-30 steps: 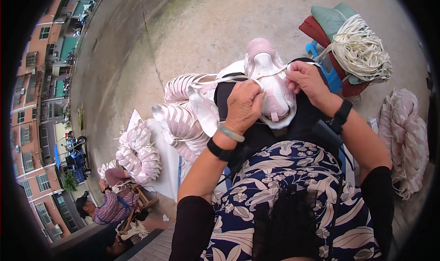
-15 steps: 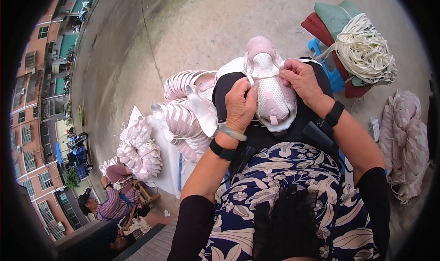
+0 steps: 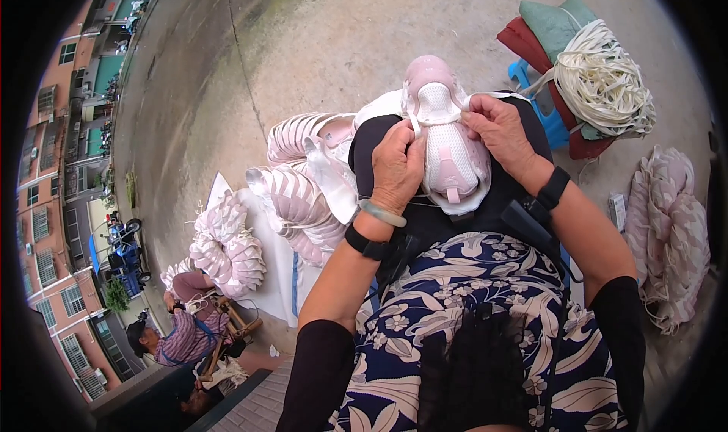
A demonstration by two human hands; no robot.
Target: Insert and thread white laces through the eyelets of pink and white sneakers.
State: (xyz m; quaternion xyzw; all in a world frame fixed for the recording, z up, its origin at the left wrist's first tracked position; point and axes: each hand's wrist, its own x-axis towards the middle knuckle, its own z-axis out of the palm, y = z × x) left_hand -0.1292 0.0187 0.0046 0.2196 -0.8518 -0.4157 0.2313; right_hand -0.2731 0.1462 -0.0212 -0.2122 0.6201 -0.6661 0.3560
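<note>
A pink and white shoe upper [image 3: 455,155] lies across my lap, its rounded toe pointing away from me and its heel tab toward me. White mesh shows on its tongue. My left hand [image 3: 397,167] is at its left edge, thumb and fingers pinching a white shoelace [image 3: 415,123]. On the opposite edge my right hand [image 3: 502,133] pinches the other side of the lace. Both stretches of lace run up to the upper's sides near the toe. Fingertips partly cover where the lace enters the holes.
Stacks of pink and white shoe uppers [image 3: 299,197] sit at my left, with a coiled bundle [image 3: 227,246] farther out. A seated person [image 3: 186,337] is at lower left. At right, a blue stool [image 3: 552,121] bears cushions and white laces [image 3: 603,79]; another bundle of uppers [image 3: 667,235] lies nearby.
The view has shifted slightly. Both hands keep their pinch on the lace, and the shoe upper stays on my lap with almost no movement.
</note>
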